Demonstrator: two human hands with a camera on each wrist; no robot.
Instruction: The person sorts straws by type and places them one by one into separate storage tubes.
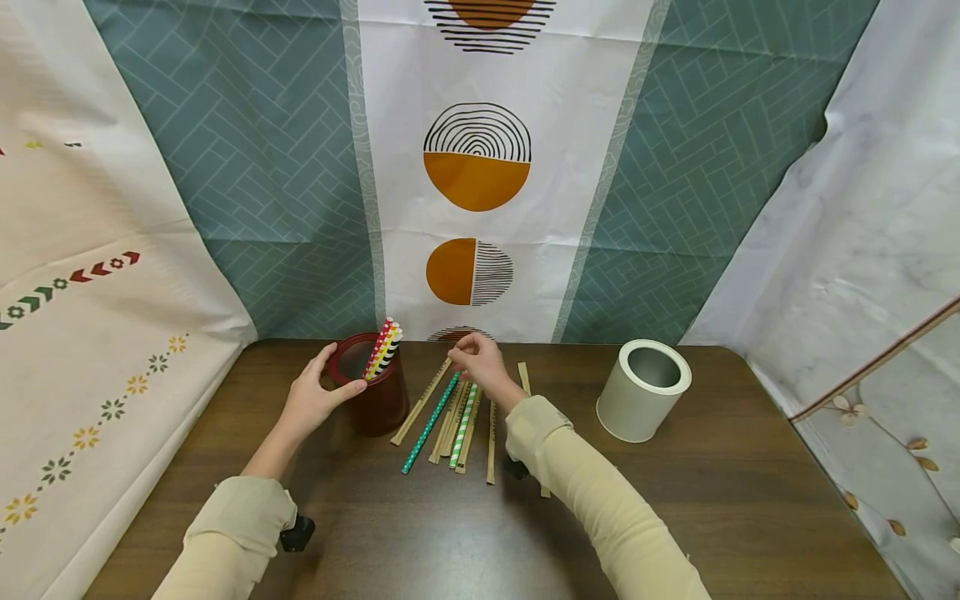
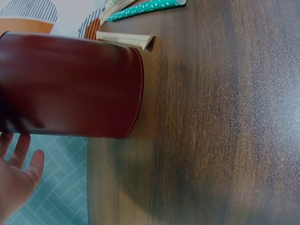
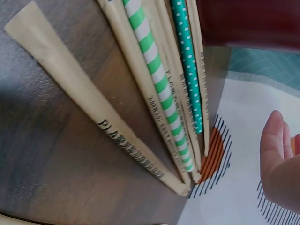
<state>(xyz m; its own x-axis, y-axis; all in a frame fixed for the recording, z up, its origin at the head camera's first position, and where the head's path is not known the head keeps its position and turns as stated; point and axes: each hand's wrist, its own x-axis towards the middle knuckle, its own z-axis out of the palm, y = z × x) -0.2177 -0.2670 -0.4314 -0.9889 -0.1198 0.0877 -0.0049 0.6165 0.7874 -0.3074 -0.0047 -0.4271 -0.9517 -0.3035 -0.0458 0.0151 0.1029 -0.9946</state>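
Observation:
My left hand holds a dark red canister near its rim, thumb at the front and fingers at the far left. Several patterned paper straws in red, yellow and black-and-white lean out of it. My right hand hovers over the far ends of straws on the table, fingers loosely bent and nothing visible in them. Below it lie a teal dotted straw, a green-and-white striped straw and several paper-wrapped straws. In the right wrist view, the hand is apart from the straws.
A white canister stands on the right of the brown wooden table. One wrapped straw lies partly hidden under my right forearm. Patterned cloth hangs along the table's back edge.

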